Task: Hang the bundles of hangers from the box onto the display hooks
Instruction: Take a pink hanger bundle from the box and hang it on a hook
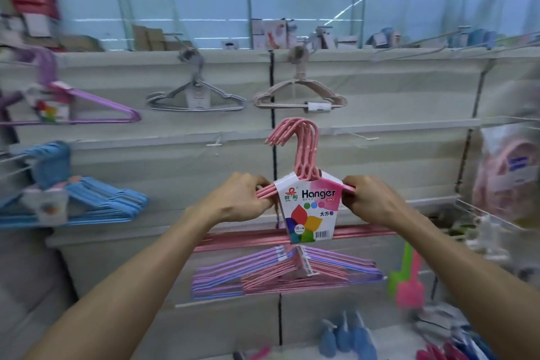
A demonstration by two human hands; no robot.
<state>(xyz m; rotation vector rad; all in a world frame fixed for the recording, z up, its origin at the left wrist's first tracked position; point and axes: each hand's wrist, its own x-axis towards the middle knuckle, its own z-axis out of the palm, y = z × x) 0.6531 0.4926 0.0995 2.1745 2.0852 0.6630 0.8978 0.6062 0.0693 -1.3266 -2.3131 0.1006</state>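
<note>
I hold a bundle of pink hangers (304, 149) upright in front of the slatted display wall; a white "Hanger" card (309, 207) wraps its middle. My left hand (242, 199) grips the bundle's left shoulder and my right hand (371, 199) grips the right shoulder. The pink hooks point up and to the left, below the row of hung bundles. A bare display hook (214, 143) juts from the wall left of the pink hooks, and another bare hook (362, 137) to their right. The box is not in view.
Hung bundles fill the wall: purple (87, 108) and blue (87, 199) at left, grey (195, 96) and beige (301, 96) above, a purple-pink set (286, 275) below my hands. Green and pink plastic items (406, 280) stand lower right. Boxes line the top shelf (175, 52).
</note>
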